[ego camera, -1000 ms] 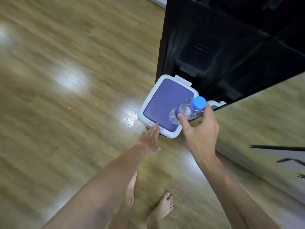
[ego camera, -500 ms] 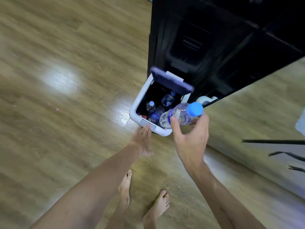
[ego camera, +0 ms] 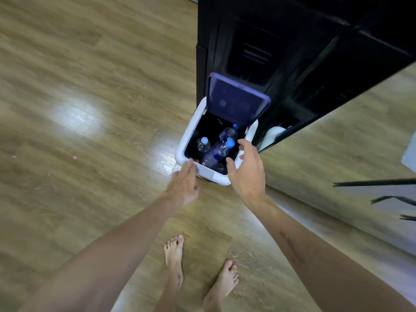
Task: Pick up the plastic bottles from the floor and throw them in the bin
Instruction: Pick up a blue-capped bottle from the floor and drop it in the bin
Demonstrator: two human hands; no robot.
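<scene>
Over the square white bin (ego camera: 188, 136) of clear ribbed bottles (ego camera: 216, 152), both hands' grips (ego camera: 183, 184) (ego camera: 246, 171) hang slack, empty.

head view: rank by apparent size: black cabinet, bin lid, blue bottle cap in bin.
1. black cabinet, by far the largest
2. bin lid, raised open
3. blue bottle cap, smallest
The gaps are wide, so nearness to the camera does not change the order.

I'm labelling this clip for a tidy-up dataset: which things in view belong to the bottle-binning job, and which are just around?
Part of the job:
- bin, lid up
- plastic bottles inside it
- left hand at the bin's front edge
- right hand, open above the bin

Just around:
- black cabinet
- pink specks on the wooden floor
</scene>
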